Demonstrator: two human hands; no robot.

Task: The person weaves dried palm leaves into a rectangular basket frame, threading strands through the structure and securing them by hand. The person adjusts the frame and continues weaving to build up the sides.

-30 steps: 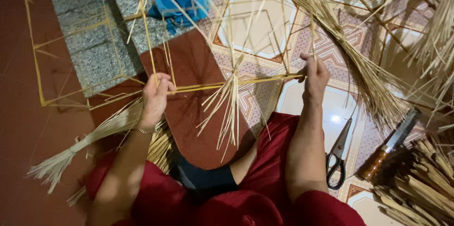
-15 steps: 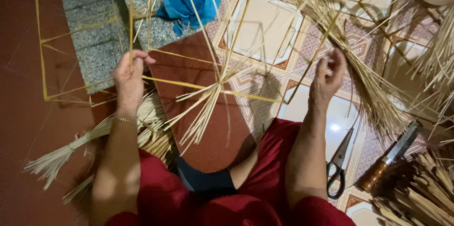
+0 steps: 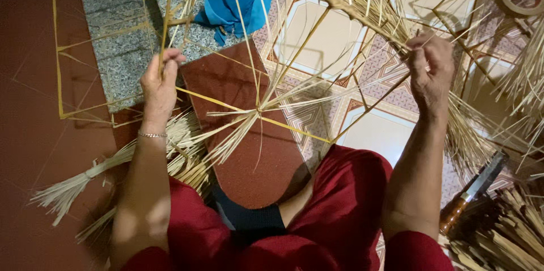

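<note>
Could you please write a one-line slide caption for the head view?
Left hand and right hand grip a thin bamboo-stick frame above tiled floor.

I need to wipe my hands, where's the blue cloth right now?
The blue cloth lies on the floor at the top of the head view, beyond the left hand, where grey stone meets patterned tile.

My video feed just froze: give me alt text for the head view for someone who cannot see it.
Seated on a tiled floor, a person holds up a thin bamboo stick frame, left hand gripping one upright stick, right hand at a strip bundle. A blue cloth lies beyond; a knife lies at right.
</note>
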